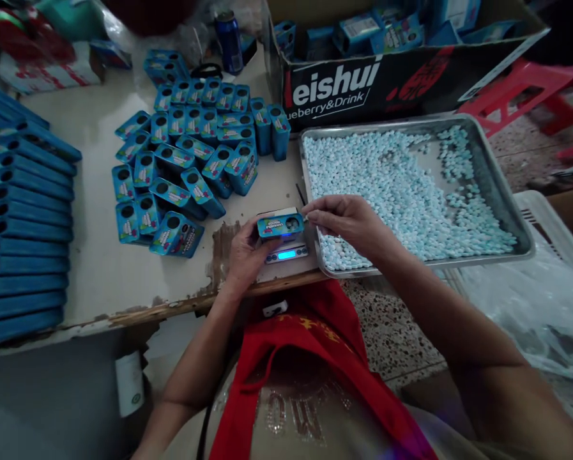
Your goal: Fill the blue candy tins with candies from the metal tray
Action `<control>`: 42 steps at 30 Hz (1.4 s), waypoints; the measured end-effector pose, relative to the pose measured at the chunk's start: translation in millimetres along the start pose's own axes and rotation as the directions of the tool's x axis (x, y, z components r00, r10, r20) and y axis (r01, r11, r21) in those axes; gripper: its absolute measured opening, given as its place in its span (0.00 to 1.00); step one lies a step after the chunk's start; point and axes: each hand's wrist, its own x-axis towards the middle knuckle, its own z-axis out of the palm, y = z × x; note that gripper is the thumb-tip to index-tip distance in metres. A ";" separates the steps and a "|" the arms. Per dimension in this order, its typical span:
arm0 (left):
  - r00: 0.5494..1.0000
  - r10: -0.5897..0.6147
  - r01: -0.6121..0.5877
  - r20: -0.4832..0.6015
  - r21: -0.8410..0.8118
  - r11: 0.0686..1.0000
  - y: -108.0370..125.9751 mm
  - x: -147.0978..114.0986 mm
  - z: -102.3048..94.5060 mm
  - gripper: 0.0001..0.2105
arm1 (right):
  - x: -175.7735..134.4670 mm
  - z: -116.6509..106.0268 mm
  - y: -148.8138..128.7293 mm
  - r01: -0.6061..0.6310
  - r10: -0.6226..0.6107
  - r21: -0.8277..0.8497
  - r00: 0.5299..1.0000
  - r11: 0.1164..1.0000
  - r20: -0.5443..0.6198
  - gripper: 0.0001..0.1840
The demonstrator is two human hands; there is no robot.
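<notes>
My left hand (246, 250) grips a small blue candy box (273, 227) with its thumb along the near side and its fingers behind. The round hole at the box's right end shows pale candies inside. Directly below the box is a small digital scale (299, 252) with a lit blue display. Close to the hole, my right hand (346, 220) is closed in a pinch over the tray's left edge. What its fingertips hold is too small to make out. Pale blue candies (377, 179) fill much of the metal tray (523, 239) under and beyond that hand.
Several blue boxes (190, 144) stand and lean beyond my left hand. More lie in a row (27, 230) at far left. A black carton (336, 83) with blue boxes stands behind the tray. A can (229, 43) is at the back; the table's worn wooden edge (171, 305) is nearest me.
</notes>
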 end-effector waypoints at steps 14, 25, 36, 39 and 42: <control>0.988 0.150 -0.151 0.027 0.067 0.986 11.7 -17.8 -49.7 0.37 | 12.5 -12.7 -22.6 -0.105 0.111 -0.159 0.993 0.982 0.031 0.14; 0.948 0.311 -0.292 0.061 0.552 0.781 77.9 -22.6 -59.7 0.28 | -6.5 -67.8 40.7 -0.227 0.262 0.202 0.951 0.953 -0.166 0.13; 0.933 0.292 -0.343 0.208 0.759 0.553 89.0 -10.9 -32.0 0.29 | 2.2 -54.9 45.0 -0.146 0.146 -0.009 0.989 0.989 0.007 0.11; 0.932 0.279 -0.350 0.232 0.782 0.516 89.1 -6.0 -22.8 0.33 | 0.4 -57.4 43.0 -0.109 0.109 -0.040 0.994 0.993 -0.007 0.12; 0.940 0.262 -0.328 0.219 0.793 0.513 87.2 -4.1 -16.0 0.36 | -1.6 -52.7 30.4 -0.064 0.064 -0.030 0.998 0.998 -0.005 0.15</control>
